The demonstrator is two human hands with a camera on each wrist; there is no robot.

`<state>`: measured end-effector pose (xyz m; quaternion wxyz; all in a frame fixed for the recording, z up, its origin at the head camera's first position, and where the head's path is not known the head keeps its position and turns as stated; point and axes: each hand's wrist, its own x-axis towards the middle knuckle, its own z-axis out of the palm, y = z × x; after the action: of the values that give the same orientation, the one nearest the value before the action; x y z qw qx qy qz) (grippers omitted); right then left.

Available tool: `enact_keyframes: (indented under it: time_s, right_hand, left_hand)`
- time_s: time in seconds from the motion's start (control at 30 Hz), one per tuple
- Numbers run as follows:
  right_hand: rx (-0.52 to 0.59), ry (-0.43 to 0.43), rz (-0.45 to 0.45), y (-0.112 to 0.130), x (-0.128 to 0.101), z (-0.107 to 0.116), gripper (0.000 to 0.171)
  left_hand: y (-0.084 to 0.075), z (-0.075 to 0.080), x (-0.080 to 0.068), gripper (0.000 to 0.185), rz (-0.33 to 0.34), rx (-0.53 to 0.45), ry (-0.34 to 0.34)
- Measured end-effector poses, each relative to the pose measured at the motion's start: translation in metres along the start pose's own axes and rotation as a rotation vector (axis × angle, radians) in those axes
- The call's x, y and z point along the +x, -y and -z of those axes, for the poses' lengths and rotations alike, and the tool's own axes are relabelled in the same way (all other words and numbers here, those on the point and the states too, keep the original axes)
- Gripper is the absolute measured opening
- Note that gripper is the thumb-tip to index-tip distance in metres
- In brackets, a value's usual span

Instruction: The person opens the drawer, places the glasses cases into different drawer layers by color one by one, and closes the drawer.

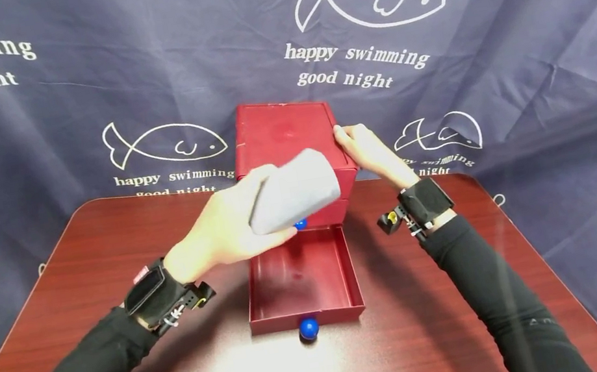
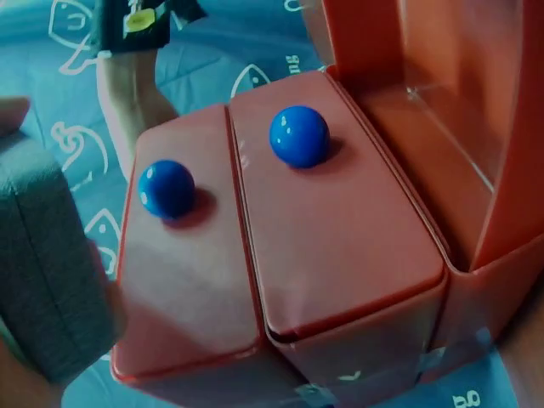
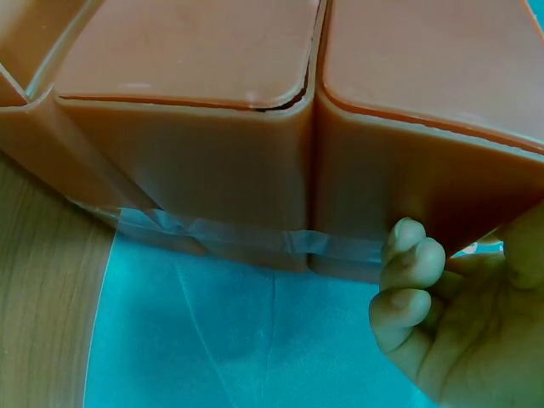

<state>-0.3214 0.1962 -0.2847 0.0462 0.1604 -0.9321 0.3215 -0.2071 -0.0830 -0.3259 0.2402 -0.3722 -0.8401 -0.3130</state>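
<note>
A red three-drawer cabinet point(image 1: 280, 133) stands at the table's back. Its bottom drawer point(image 1: 302, 277) is pulled out, with a blue ball knob point(image 1: 308, 328) on its front. My left hand point(image 1: 247, 217) grips a grey padded block point(image 1: 299, 189) in the air, above the open drawer and in front of the upper drawers. In the left wrist view the grey block point(image 2: 42, 280) is at the left, and two shut drawer fronts show blue knobs point(image 2: 166, 187) point(image 2: 299, 136). My right hand point(image 1: 361, 144) holds the cabinet's top right edge, fingers point(image 3: 410, 276) curled against its side.
The cabinet sits on a dark red wooden table point(image 1: 109, 257) with rounded corners. A navy cloth point(image 1: 523, 76) printed with white fish and writing hangs behind and around it. A strip of clear tape point(image 3: 246, 238) runs along the cabinet's base.
</note>
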Motion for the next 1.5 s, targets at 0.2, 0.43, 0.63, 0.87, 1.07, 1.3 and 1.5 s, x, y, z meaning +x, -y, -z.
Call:
enact_keyframes:
  time_s: [0.2, 0.43, 0.63, 0.87, 1.07, 1.3, 1.5]
  right_hand:
    - [0.012, 0.007, -0.007, -0.001, 0.000, 0.001, 0.043]
    - [0.007, 0.004, -0.008, -0.001, 0.001, 0.000, 0.044]
    - [0.006, 0.001, -0.009, 0.000, 0.001, 0.000, 0.043]
    - [0.008, 0.002, -0.012, -0.001, 0.001, 0.000, 0.044]
    - [0.023, 0.004, -0.021, -0.001, 0.001, 0.000, 0.043]
    - [0.048, 0.009, -0.031, -0.002, 0.001, 0.000, 0.044]
    - [0.038, 0.009, -0.017, -0.003, 0.001, 0.000, 0.044]
  left_hand:
    - [-0.008, -0.004, -0.002, 0.089, 0.026, 0.062, 0.236]
    - [-0.011, -0.011, -0.006, 0.081, -0.030, 0.112, 0.390]
    - [-0.010, -0.014, -0.008, 0.079, -0.018, 0.125, 0.459]
    - [-0.009, -0.016, -0.008, 0.084, 0.026, 0.139, 0.547]
    - [-0.010, -0.022, -0.009, 0.082, 0.043, 0.151, 0.579]
    - [-0.007, -0.032, -0.009, 0.079, 0.035, 0.209, 0.627]
    - [-0.007, -0.039, -0.010, 0.078, 0.019, 0.244, 0.662]
